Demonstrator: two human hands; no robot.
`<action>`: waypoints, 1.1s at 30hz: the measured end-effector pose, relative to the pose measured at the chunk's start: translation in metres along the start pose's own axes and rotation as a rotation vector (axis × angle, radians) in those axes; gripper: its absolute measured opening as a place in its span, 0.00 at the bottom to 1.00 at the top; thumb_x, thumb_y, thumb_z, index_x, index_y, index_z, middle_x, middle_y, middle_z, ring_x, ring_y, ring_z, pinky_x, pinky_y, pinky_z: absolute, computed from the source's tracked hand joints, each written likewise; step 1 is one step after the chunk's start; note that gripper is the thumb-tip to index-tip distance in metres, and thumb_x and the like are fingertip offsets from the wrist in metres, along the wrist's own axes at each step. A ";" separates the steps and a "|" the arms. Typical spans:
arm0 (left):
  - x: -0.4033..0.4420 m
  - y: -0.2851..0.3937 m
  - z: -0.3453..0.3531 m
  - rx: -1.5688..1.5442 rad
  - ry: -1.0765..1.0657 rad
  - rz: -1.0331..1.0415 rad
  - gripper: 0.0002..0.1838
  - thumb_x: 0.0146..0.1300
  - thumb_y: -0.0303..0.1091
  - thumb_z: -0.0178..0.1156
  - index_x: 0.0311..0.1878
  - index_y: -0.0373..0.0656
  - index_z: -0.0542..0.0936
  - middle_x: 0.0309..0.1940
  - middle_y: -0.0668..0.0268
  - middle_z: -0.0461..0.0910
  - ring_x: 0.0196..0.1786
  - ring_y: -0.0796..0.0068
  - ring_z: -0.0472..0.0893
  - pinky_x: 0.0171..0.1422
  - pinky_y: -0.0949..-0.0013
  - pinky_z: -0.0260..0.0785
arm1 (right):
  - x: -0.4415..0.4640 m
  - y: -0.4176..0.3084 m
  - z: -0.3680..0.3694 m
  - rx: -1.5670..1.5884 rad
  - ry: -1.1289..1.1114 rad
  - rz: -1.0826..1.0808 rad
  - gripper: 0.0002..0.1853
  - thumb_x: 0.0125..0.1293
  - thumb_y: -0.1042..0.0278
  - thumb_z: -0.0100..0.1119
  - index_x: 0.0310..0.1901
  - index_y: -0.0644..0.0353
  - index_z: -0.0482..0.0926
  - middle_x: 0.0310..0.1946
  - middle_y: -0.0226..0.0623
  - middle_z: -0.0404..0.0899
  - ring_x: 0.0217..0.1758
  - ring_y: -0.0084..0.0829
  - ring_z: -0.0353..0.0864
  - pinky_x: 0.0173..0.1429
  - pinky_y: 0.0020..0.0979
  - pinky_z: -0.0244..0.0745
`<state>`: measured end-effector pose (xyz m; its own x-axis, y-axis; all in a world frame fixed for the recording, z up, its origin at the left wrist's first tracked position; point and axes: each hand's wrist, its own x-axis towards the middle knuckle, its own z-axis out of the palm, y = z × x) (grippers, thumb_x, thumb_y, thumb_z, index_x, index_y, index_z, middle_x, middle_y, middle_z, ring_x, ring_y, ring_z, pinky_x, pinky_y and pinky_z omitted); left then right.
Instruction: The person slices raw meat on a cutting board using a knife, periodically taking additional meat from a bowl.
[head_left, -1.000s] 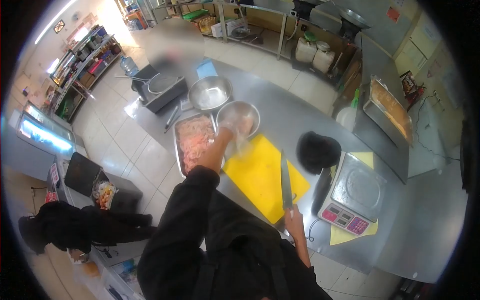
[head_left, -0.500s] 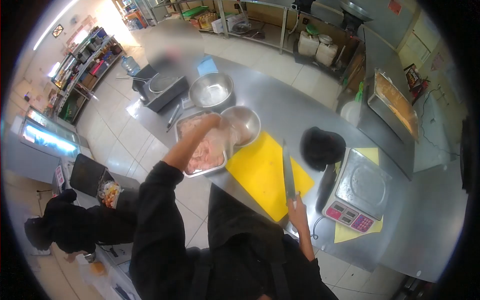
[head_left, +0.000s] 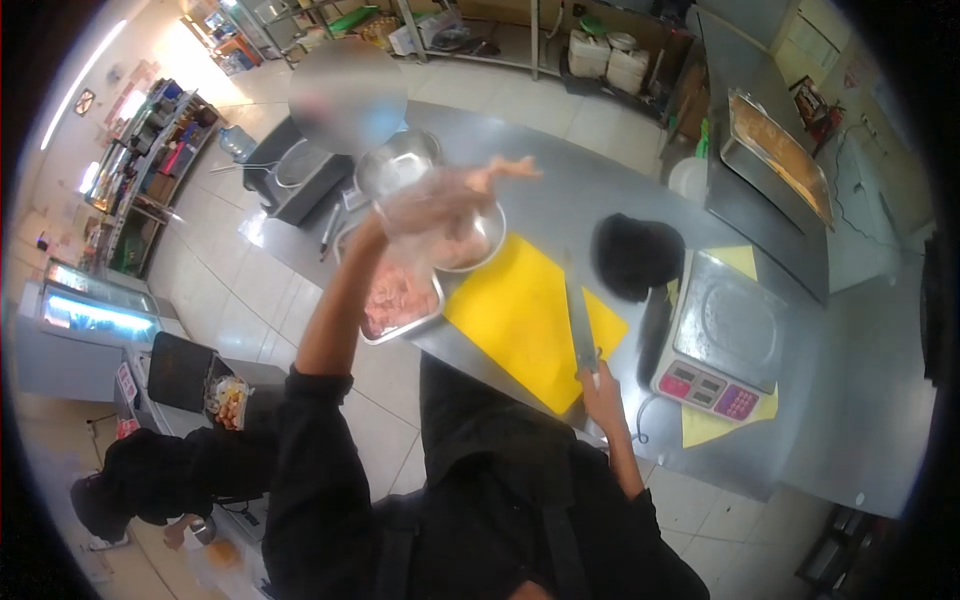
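My left hand [head_left: 430,205], smeared by motion and seemingly in a clear plastic glove, is closed on a piece of raw meat [head_left: 510,170] that sticks out to the right. Below it are a metal tray [head_left: 405,330] of pink raw meat and a small steel bowl [head_left: 497,240] with more pale meat. In my right hand [head_left: 602,395] is the handle of a large kitchen knife [head_left: 580,315]. Its blade points away from me over the right side of the yellow cutting board [head_left: 510,320].
A black cloth-like object [head_left: 638,255] and a scale [head_left: 720,330] stand right of the board. Behind the tray are a larger steel bowl [head_left: 400,160] and a dark bin with a strainer [head_left: 300,165]. One person faces the table's far side; another person in black [head_left: 170,480] works at left.
My left hand has come up from the tray and small bowl, and a piece of meat now shows in it. My right hand still holds the knife over the board.
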<state>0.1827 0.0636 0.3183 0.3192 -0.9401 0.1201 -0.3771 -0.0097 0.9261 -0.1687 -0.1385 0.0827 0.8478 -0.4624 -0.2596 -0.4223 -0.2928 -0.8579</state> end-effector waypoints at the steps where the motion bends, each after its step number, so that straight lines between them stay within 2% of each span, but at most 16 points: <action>1: 0.003 -0.008 0.017 -0.040 -0.011 -0.142 0.24 0.77 0.47 0.54 0.71 0.49 0.75 0.42 0.70 0.79 0.39 0.75 0.79 0.39 0.73 0.72 | 0.001 0.006 -0.004 -0.034 -0.014 0.040 0.20 0.77 0.59 0.52 0.59 0.69 0.73 0.39 0.63 0.84 0.44 0.63 0.85 0.49 0.52 0.79; 2: 0.007 -0.016 0.036 -0.079 -0.024 -0.284 0.27 0.75 0.48 0.56 0.73 0.50 0.73 0.43 0.70 0.79 0.40 0.75 0.79 0.39 0.73 0.72 | 0.002 0.015 -0.007 -0.042 -0.007 0.060 0.20 0.77 0.59 0.52 0.59 0.69 0.73 0.39 0.63 0.84 0.44 0.63 0.85 0.49 0.52 0.79; 4: 0.016 -0.045 0.083 -0.429 -0.161 -0.383 0.28 0.71 0.46 0.59 0.72 0.49 0.75 0.44 0.68 0.78 0.39 0.74 0.79 0.38 0.73 0.72 | 0.000 0.031 -0.013 -0.229 0.115 0.003 0.21 0.77 0.58 0.52 0.58 0.70 0.72 0.39 0.63 0.84 0.43 0.63 0.85 0.47 0.52 0.78; 6: 0.016 -0.106 0.150 -0.364 -0.195 -0.403 0.26 0.68 0.45 0.61 0.67 0.49 0.79 0.43 0.65 0.79 0.36 0.72 0.79 0.38 0.72 0.74 | -0.002 0.029 -0.024 -0.131 0.095 0.101 0.22 0.77 0.57 0.52 0.58 0.70 0.72 0.39 0.65 0.84 0.43 0.64 0.84 0.47 0.53 0.77; 7: 0.008 -0.175 0.193 0.236 -0.262 0.040 0.26 0.67 0.49 0.64 0.63 0.46 0.78 0.41 0.63 0.81 0.33 0.64 0.81 0.37 0.63 0.76 | -0.005 0.025 -0.027 -0.097 0.125 0.118 0.22 0.77 0.57 0.53 0.58 0.71 0.72 0.38 0.65 0.83 0.43 0.64 0.84 0.47 0.53 0.76; 9: -0.010 -0.244 0.263 0.814 -0.297 0.506 0.27 0.65 0.52 0.67 0.58 0.44 0.78 0.39 0.61 0.83 0.31 0.56 0.83 0.36 0.53 0.77 | -0.012 0.011 -0.034 -0.088 0.129 0.188 0.24 0.77 0.55 0.53 0.59 0.71 0.71 0.36 0.66 0.83 0.44 0.64 0.84 0.47 0.53 0.76; 11: -0.032 -0.247 0.311 0.706 0.297 -0.376 0.21 0.64 0.52 0.66 0.49 0.44 0.79 0.37 0.54 0.84 0.35 0.47 0.85 0.38 0.49 0.78 | -0.018 0.001 -0.034 -0.109 0.128 0.220 0.24 0.77 0.53 0.52 0.59 0.70 0.71 0.35 0.65 0.83 0.43 0.63 0.85 0.45 0.53 0.76; 14: -0.047 -0.231 0.301 0.749 0.250 -0.300 0.16 0.69 0.47 0.62 0.46 0.44 0.80 0.35 0.54 0.85 0.36 0.47 0.85 0.39 0.48 0.78 | -0.024 -0.002 -0.020 -0.154 0.088 0.153 0.23 0.79 0.52 0.49 0.56 0.68 0.71 0.33 0.65 0.82 0.41 0.65 0.84 0.44 0.57 0.75; 17: -0.064 -0.250 0.291 0.842 0.316 -0.217 0.13 0.72 0.44 0.59 0.45 0.45 0.81 0.35 0.54 0.85 0.35 0.48 0.85 0.39 0.49 0.78 | -0.024 0.003 0.002 -0.451 -0.083 0.136 0.14 0.79 0.59 0.45 0.53 0.62 0.70 0.34 0.66 0.82 0.40 0.70 0.82 0.47 0.64 0.75; 21: -0.094 -0.277 0.257 0.765 0.405 -0.319 0.11 0.73 0.41 0.59 0.49 0.45 0.80 0.37 0.56 0.85 0.39 0.51 0.85 0.43 0.50 0.78 | -0.016 0.023 -0.005 -0.516 -0.018 0.218 0.14 0.79 0.59 0.45 0.54 0.60 0.70 0.34 0.67 0.82 0.41 0.70 0.82 0.47 0.64 0.76; 24: -0.092 -0.263 0.239 0.577 0.426 -0.297 0.14 0.71 0.42 0.63 0.53 0.45 0.79 0.43 0.57 0.84 0.46 0.53 0.85 0.48 0.54 0.79 | -0.013 0.025 -0.012 -0.410 0.028 0.245 0.14 0.80 0.58 0.44 0.55 0.60 0.71 0.34 0.68 0.82 0.41 0.70 0.82 0.48 0.64 0.76; 26: -0.072 -0.244 0.243 0.779 0.484 -0.038 0.21 0.68 0.43 0.66 0.59 0.44 0.77 0.49 0.57 0.83 0.53 0.54 0.84 0.53 0.56 0.79 | -0.014 0.011 -0.018 -0.405 -0.018 0.256 0.15 0.80 0.58 0.44 0.56 0.61 0.71 0.36 0.69 0.82 0.45 0.70 0.81 0.51 0.63 0.76; 29: -0.038 -0.225 0.258 0.792 0.494 0.004 0.25 0.66 0.46 0.67 0.61 0.43 0.78 0.53 0.57 0.82 0.53 0.54 0.84 0.54 0.56 0.79 | -0.013 0.018 -0.012 -0.408 -0.083 0.245 0.16 0.80 0.58 0.44 0.56 0.61 0.71 0.38 0.70 0.81 0.49 0.71 0.80 0.53 0.64 0.74; 30: -0.031 -0.227 0.269 0.788 0.497 0.005 0.25 0.66 0.46 0.67 0.61 0.43 0.78 0.53 0.57 0.82 0.53 0.54 0.84 0.54 0.56 0.79 | -0.014 0.015 -0.013 -0.413 -0.082 0.246 0.16 0.80 0.58 0.44 0.56 0.61 0.71 0.38 0.70 0.81 0.49 0.71 0.80 0.53 0.64 0.74; 32: -0.026 -0.242 0.294 0.767 0.240 -0.298 0.25 0.65 0.49 0.67 0.59 0.43 0.80 0.54 0.56 0.82 0.53 0.55 0.85 0.55 0.55 0.79 | -0.016 0.006 -0.014 -0.340 -0.140 0.225 0.16 0.79 0.58 0.45 0.55 0.62 0.71 0.38 0.72 0.80 0.52 0.71 0.78 0.55 0.64 0.72; 33: -0.026 -0.258 0.306 0.820 0.312 -0.193 0.21 0.69 0.50 0.63 0.54 0.44 0.81 0.53 0.57 0.82 0.47 0.57 0.87 0.47 0.56 0.80 | -0.018 0.005 -0.013 -0.338 -0.083 0.209 0.15 0.79 0.59 0.46 0.54 0.62 0.71 0.36 0.71 0.80 0.48 0.71 0.80 0.51 0.64 0.73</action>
<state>0.0052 -0.0136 -0.0334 0.6180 -0.7625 0.1916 -0.7566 -0.5106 0.4084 -0.1902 -0.1420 0.0888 0.7496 -0.4760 -0.4599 -0.6583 -0.4643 -0.5925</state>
